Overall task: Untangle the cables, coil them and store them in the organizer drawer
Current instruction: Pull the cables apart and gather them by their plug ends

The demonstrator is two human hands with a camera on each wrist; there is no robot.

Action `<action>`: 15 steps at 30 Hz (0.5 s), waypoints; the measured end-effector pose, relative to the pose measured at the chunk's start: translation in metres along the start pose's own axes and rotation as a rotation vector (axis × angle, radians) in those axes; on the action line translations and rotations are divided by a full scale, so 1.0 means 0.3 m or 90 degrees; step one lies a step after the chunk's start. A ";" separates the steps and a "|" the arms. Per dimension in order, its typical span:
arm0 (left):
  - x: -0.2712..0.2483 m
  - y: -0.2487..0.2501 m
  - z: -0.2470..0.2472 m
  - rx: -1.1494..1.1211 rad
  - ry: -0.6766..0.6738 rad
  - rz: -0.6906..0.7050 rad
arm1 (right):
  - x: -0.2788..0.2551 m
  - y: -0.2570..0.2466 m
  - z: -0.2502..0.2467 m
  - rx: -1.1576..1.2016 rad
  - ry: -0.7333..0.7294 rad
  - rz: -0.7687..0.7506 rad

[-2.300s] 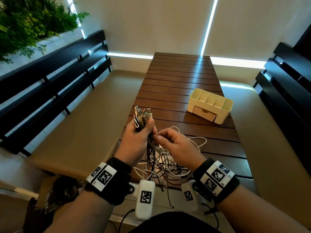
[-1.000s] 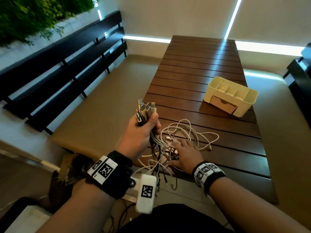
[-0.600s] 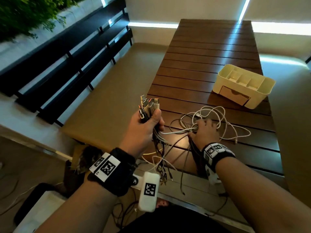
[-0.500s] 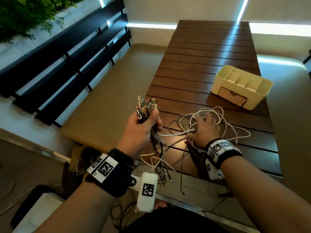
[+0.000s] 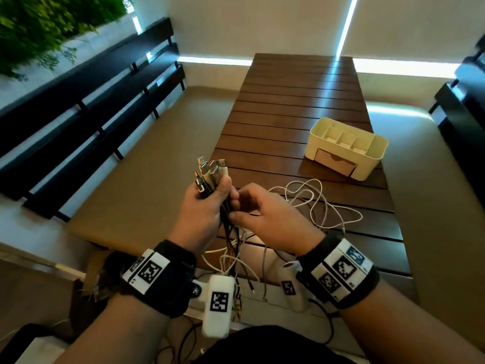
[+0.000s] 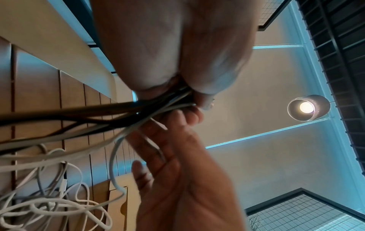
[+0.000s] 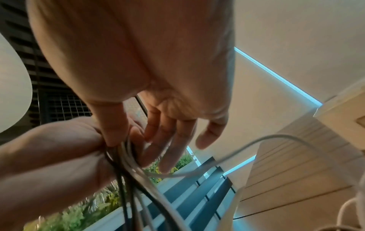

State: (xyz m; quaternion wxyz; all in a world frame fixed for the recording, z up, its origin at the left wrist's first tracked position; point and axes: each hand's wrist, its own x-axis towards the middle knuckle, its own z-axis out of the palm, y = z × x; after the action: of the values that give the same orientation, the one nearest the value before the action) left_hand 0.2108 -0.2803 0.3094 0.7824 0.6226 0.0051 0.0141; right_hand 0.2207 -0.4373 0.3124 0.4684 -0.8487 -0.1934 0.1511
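Observation:
My left hand (image 5: 210,203) grips a bundle of dark and white cables (image 5: 231,232) upright, with several USB plugs (image 5: 210,172) sticking out above the fist. My right hand (image 5: 244,208) is right beside it, its thumb and fingers pinching strands just under the fist. In the right wrist view the cables (image 7: 128,179) run between thumb (image 7: 112,132) and fingers. In the left wrist view the left hand (image 6: 177,62) clamps the cables (image 6: 79,112). Loose white cable loops (image 5: 315,203) lie on the wooden table (image 5: 301,101). The cream organizer (image 5: 378,151) stands at the right, its drawer (image 5: 336,164) closed.
Cable ends (image 5: 252,285) dangle off the table's near edge. Cushioned benches (image 5: 147,166) with black slatted backs run along both sides of the table. A green plant (image 5: 39,22) is at the top left. Cardboard (image 5: 97,271) lies on the floor below my left wrist.
My right hand has left the white loops on the table and come back to the bundle under my left fist. The left hand has kept its grip.

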 end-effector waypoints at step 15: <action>0.001 0.076 -0.107 -0.081 0.040 0.027 | -0.004 0.175 -0.167 -0.074 0.137 0.036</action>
State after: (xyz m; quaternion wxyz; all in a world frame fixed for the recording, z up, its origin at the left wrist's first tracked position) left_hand 0.2101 -0.2439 0.3244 0.8195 0.5706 0.0157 0.0509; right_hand 0.2515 -0.5002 0.2936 0.4318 -0.8910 -0.1266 0.0608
